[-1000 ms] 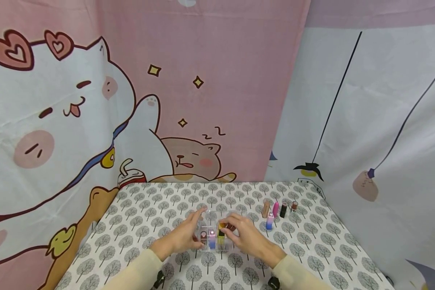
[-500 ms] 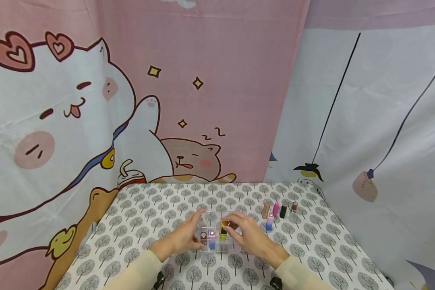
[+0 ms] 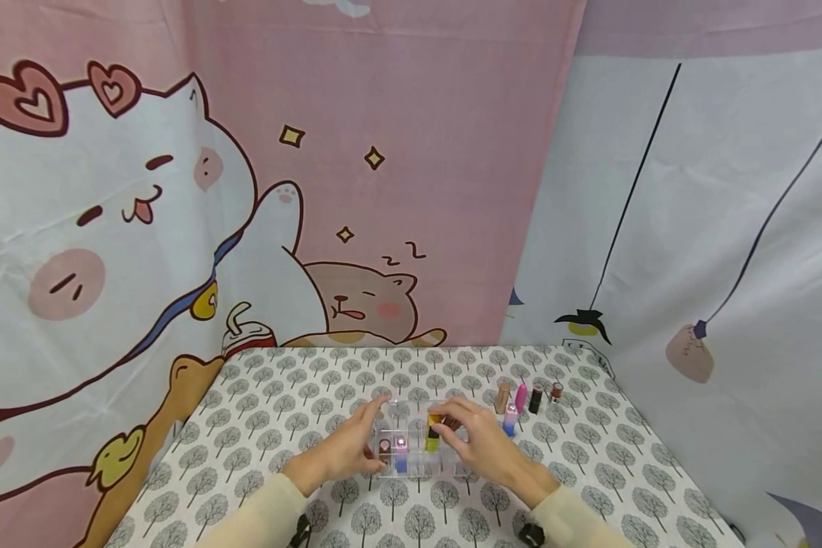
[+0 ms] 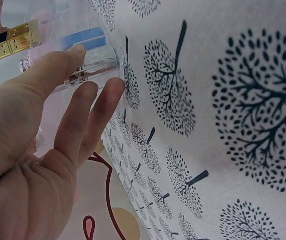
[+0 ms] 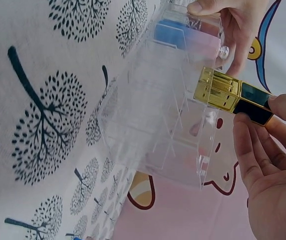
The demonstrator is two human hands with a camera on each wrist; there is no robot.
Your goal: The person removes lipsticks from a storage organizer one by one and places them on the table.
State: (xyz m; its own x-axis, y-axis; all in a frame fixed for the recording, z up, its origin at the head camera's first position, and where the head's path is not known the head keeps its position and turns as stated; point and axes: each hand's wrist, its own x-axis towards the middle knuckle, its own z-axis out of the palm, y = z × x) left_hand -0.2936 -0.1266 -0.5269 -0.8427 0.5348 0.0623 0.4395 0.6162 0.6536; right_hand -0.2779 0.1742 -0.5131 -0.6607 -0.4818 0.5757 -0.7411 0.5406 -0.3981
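My right hand (image 3: 478, 440) pinches a gold-and-black lipstick (image 5: 227, 94) by its dark end. The lipstick's gold end overlaps the upper edge of a clear compartment organizer (image 5: 147, 107) in the right wrist view. Around the organizer's left end, my left hand (image 3: 345, 445) holds it with the thumb at the near side and the fingers toward the back. In the left compartments stand a blue-and-pink lipstick (image 3: 401, 455) and, beside it near my left thumb, a clear-bodied tube (image 4: 100, 61) with a brownish part. My right fingers hide some of the organizer's right side.
To the right stand a tan tube (image 3: 503, 397), a bright pink tube (image 3: 521, 396), a black tube (image 3: 536, 398), a brown-capped tube (image 3: 555, 392) and a purple-blue lipstick (image 3: 510, 420). A tree-print cloth (image 3: 281, 487) covers the table, backed by a cartoon curtain (image 3: 466, 190).
My right hand has moved to the right along the organizer, carrying the gold-and-black lipstick over from beside the blue-and-pink one. My left hand has stayed in place.
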